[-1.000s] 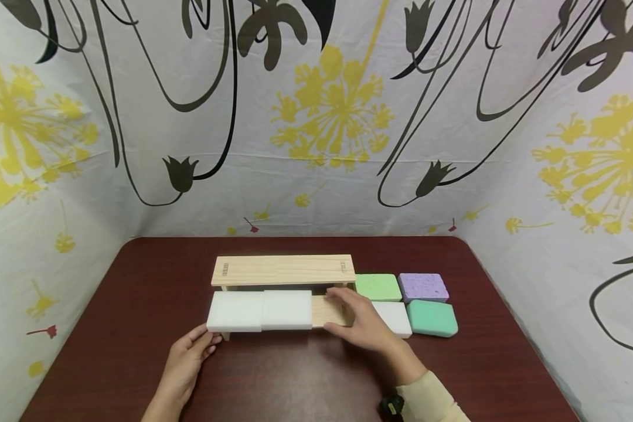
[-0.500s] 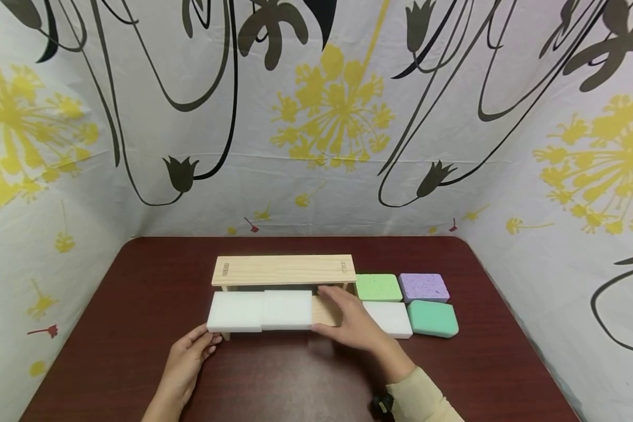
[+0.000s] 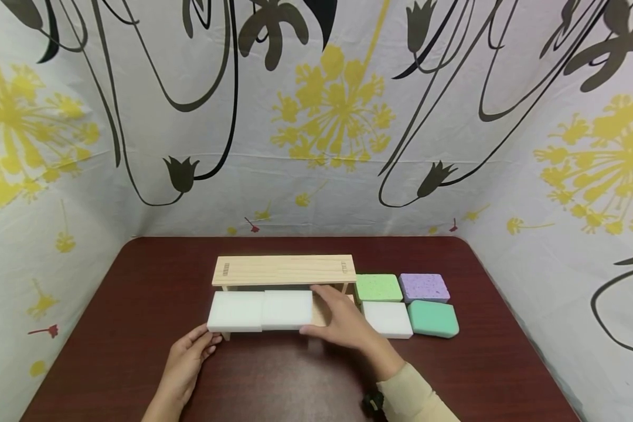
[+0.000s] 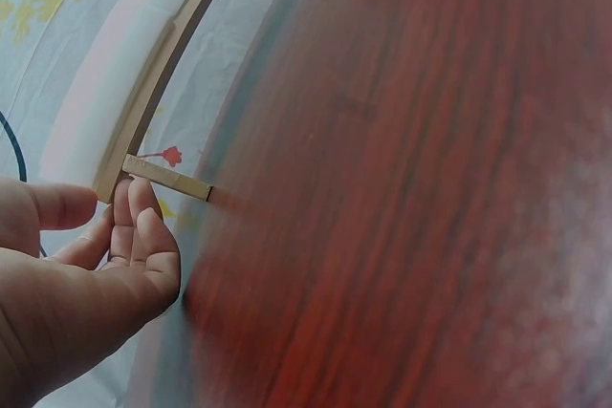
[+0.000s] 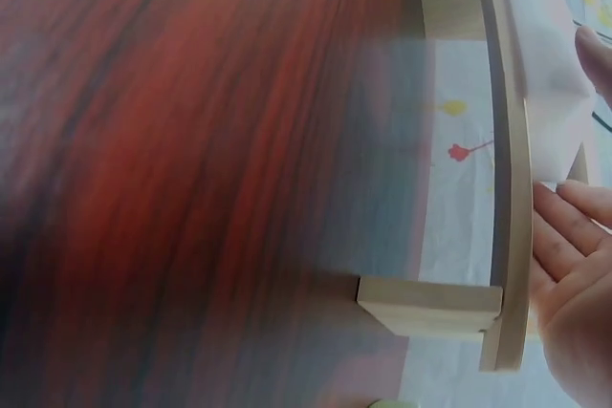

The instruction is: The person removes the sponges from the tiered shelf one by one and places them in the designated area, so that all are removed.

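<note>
Two white sponges lie end to end on a low wooden stand (image 3: 320,315): a left sponge (image 3: 235,311) and a right sponge (image 3: 287,309). My left hand (image 3: 183,363) pinches the stand's left front corner beside its leg (image 4: 170,179), thumb above and fingers beneath in the left wrist view. Over the stand's bare right part, my right hand (image 3: 348,321) spreads thumb and fingers at the right sponge's right end. In the right wrist view, its fingers (image 5: 564,236) reach the sponge's end, apparently touching it. The hand hides part of the board.
Behind stands a second wooden stand (image 3: 285,270). On the table to the right lie several sponges: green (image 3: 378,288), purple (image 3: 424,287), white (image 3: 387,320) and teal (image 3: 433,319). A patterned cloth (image 3: 316,193) surrounds the dark red table (image 3: 274,381).
My right hand has moved left along the stand to the right sponge's end, uncovering more of the white sponge on the table. My left hand and the two sponges on the stand have stayed put.
</note>
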Tool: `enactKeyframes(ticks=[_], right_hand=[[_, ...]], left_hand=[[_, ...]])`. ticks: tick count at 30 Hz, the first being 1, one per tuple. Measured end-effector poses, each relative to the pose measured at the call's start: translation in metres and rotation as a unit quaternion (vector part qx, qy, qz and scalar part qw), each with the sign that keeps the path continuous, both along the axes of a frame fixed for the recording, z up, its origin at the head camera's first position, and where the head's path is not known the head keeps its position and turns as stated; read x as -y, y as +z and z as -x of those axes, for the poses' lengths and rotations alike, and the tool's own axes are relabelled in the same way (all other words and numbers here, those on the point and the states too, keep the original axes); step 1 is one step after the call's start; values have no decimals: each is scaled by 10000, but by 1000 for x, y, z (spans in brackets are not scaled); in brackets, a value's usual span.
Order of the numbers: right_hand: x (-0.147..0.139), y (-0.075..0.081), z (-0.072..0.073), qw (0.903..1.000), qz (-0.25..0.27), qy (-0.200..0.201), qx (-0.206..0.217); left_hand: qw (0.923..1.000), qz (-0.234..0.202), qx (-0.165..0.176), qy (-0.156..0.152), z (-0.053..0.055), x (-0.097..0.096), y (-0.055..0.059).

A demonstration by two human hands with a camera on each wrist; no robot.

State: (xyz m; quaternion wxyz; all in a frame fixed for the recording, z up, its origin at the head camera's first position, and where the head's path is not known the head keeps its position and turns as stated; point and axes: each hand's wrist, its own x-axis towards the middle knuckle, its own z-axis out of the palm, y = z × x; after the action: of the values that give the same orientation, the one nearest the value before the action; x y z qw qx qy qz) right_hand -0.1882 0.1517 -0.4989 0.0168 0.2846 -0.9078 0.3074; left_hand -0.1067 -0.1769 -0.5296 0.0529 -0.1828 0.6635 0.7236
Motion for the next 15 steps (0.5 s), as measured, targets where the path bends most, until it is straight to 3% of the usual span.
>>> enactKeyframes(ticks=[7, 15], right_hand=[[5, 0, 1, 9996, -218, -101, 147], [-1, -2, -1, 9999, -74, -64, 30]], left_hand=[[9999, 28, -104, -23, 0, 0, 0], [9998, 179, -17, -37, 0, 0, 0]])
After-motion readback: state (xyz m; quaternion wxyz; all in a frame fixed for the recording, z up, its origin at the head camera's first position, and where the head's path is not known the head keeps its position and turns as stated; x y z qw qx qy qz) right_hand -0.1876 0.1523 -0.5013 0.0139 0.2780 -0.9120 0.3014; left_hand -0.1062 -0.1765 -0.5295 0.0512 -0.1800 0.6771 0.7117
